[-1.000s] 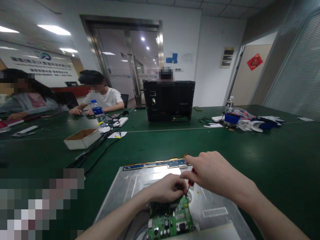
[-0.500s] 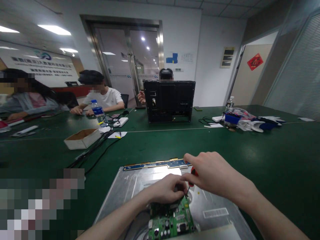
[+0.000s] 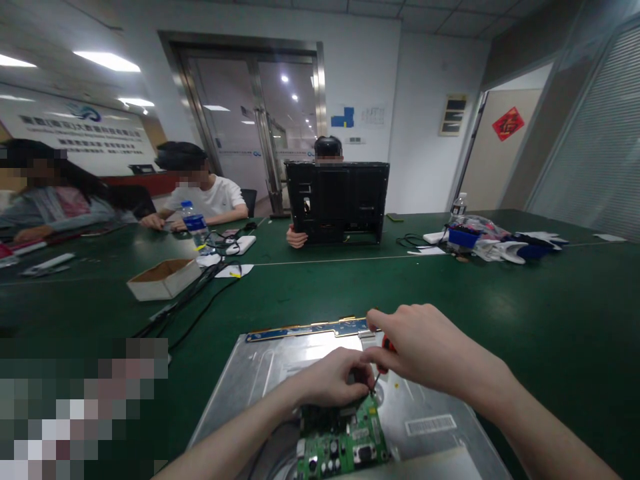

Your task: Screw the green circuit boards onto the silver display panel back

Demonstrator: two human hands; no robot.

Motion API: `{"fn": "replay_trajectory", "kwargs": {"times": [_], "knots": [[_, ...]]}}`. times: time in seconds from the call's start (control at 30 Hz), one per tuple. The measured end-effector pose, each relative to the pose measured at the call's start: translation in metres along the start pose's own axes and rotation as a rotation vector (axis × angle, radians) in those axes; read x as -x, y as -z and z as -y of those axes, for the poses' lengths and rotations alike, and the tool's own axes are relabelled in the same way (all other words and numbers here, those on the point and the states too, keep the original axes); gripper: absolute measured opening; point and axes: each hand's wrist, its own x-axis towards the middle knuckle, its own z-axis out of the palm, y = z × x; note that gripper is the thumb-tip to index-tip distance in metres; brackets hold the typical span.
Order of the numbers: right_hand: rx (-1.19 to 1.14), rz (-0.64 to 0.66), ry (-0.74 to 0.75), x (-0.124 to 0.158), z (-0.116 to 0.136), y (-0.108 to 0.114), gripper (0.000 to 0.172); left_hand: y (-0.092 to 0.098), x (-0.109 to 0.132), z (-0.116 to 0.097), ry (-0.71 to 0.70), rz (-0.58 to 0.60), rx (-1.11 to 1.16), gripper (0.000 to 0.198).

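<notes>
My right hand [image 3: 425,343] is closed around the red and black handle of a screwdriver [image 3: 386,344]. The thin shaft slants down to the top right corner of a green circuit board [image 3: 343,443]. Beside the tip, the fingers of my left hand [image 3: 335,377] are curled together at the board's upper edge; what they pinch, if anything, is hidden. Under the board lies a silvery metal panel [image 3: 237,380], with a barcode label [image 3: 431,425] on its right part. A narrow blue circuit strip [image 3: 300,331] runs along its far edge.
A co-worker sits behind an upright black screen housing [image 3: 337,200] across the green table [image 3: 400,287]. To the left are an open cardboard box [image 3: 163,283], black cables [image 3: 195,303] and a water bottle [image 3: 194,223]. Gloves and a blue box [image 3: 463,238] lie at the right.
The co-worker's hand opposite has come down onto the lower left edge of the black screen housing. My own hands and the screwdriver look almost unmoved.
</notes>
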Motion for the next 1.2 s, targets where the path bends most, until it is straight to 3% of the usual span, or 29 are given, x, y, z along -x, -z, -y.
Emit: {"fn": "replay_trajectory", "kwargs": {"times": [0.2,0.37,0.53,0.73,0.87,1.0,1.1,1.2], "knots": [[-0.045,0.009,0.009,-0.0013,0.0006,0.0030,0.013,-0.0015,0.0002,0.0042,0.027,-0.013,-0.012,0.016],[-0.106,-0.001,0.059,0.0015,0.0009,0.0025,0.016,-0.0011,-0.0008,0.0077,0.024,0.007,-0.012,0.017],[-0.020,0.006,0.003,-0.0013,0.0016,0.0025,0.028,0.0008,-0.0011,0.0044,-0.003,0.028,-0.004,0.023],[-0.054,0.022,0.051,-0.0002,0.0012,0.0031,0.009,-0.0007,-0.0008,0.0078,0.016,-0.001,-0.022,0.016],[-0.092,-0.003,0.088,0.0035,0.0008,0.0029,0.015,-0.0017,-0.0006,0.0093,0.013,-0.003,-0.016,0.015],[-0.033,0.007,0.021,0.0011,0.0002,0.0027,0.026,0.0001,-0.0009,0.0072,-0.001,0.023,-0.010,0.021],[-0.026,0.007,0.011,-0.0014,-0.0001,0.0024,0.024,0.0012,-0.0012,0.0068,0.009,0.028,-0.019,0.020],[-0.056,0.010,0.043,-0.0003,-0.0006,0.0027,0.011,0.0008,-0.0012,0.0072,0.028,0.016,-0.030,0.016]]}}
